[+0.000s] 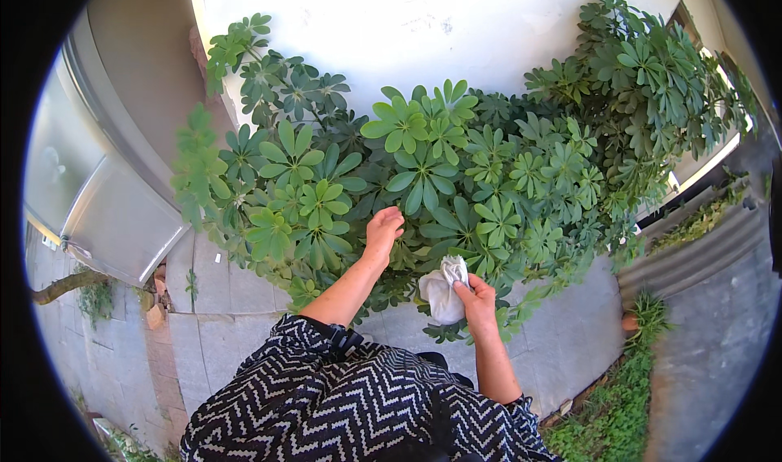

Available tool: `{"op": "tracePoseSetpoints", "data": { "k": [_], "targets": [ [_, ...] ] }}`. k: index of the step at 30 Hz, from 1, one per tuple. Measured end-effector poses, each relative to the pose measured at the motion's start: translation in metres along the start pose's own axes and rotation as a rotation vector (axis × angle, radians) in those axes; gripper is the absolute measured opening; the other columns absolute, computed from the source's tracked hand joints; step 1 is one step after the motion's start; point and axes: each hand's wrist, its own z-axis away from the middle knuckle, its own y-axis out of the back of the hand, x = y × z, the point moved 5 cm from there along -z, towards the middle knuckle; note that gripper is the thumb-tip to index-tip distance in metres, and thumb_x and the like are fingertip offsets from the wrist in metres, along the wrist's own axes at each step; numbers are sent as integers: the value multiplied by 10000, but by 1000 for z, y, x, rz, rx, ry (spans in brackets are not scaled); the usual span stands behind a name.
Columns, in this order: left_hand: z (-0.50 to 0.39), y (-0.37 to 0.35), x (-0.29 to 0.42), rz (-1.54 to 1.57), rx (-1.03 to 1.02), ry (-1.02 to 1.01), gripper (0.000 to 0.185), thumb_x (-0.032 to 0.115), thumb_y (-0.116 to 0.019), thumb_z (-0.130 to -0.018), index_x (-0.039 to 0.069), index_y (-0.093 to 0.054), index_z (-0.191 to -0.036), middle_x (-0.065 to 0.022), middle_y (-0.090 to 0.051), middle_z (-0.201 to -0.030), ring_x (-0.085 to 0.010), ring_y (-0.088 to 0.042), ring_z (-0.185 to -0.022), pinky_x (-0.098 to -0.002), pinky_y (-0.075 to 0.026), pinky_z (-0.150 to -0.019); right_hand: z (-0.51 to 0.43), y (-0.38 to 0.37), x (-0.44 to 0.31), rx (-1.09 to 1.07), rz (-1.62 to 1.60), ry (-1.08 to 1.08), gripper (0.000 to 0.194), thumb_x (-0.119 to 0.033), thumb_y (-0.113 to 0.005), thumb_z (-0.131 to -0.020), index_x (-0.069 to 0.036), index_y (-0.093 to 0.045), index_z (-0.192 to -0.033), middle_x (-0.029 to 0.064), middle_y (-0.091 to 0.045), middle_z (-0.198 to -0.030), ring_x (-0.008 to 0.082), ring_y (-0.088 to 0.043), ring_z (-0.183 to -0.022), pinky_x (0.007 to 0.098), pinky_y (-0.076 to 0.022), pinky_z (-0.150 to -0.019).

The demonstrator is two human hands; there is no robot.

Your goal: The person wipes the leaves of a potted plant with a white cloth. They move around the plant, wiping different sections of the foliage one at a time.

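A large umbrella plant (421,175) with glossy, finger-like leaves spreads before me. My left hand (385,233) reaches in among its middle leaves, fingers bent; the leaves and the hand itself hide whether the fingertips touch or pinch anything. Lower and to the right, my right hand (475,297) grips a crumpled white cloth (445,292) between thumb and fingers. The cloth hangs in front of the lower leaves, its bunched top pointing up.
Behind the plant stands a white wall (391,28). A frosted panel door (122,218) is at the left, with grey paving (220,340) below. Corrugated sheeting (690,254) and a strip of low greenery (611,407) lie at the right.
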Motion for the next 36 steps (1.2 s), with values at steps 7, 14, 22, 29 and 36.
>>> {"op": "tracePoseSetpoints", "data": {
  "k": [7, 14, 22, 29, 36],
  "targets": [
    [-53, -21, 28, 331, -158, 114, 626, 548, -367, -936, 27, -518, -1248, -126, -539, -1288, -261, -484, -1207, -439, -341, -1034, -73, -31, -75, 67, 248, 377, 189, -65, -620, -851, 11, -641, -1022, -7, -560, -836, 78, -477, -736, 221, -402, -671],
    [-66, -53, 40, 522, -444, 318, 837, 738, -203, -868, 103, -483, -1335, -110, -433, -1413, -246, -361, -1292, -481, -135, -1114, -144, -82, -121, 48, 596, 790, 244, -26, -606, -807, 21, -609, -1047, 153, -603, -1028, 303, -600, -888, 336, -472, -798],
    [-40, -75, 49, 467, -528, 276, 945, 804, -263, -811, 57, -386, -1376, -115, -435, -1400, -271, -389, -1293, -432, -245, -1091, -178, -119, -61, 37, 861, 795, 327, 13, -594, -754, 51, -591, -1079, 223, -519, -1127, 388, -499, -1038, 436, -417, -897],
    [-51, -62, 44, 608, -516, 283, 765, 688, -376, -874, 66, -484, -1306, -137, -569, -1242, -276, -572, -1046, -405, -409, -981, -149, -106, -41, -219, 693, 591, 219, 8, -572, -739, 35, -630, -948, 176, -589, -980, 354, -589, -877, 392, -474, -781],
    [-52, -55, 56, 497, -518, 232, 725, 670, -357, -887, 78, -516, -1275, -134, -535, -1289, -279, -507, -1145, -449, -352, -1021, -126, -65, -49, -191, 330, 282, 242, -9, -607, -728, 13, -675, -958, 107, -626, -873, 206, -604, -799, 285, -457, -752]
  ]
}}
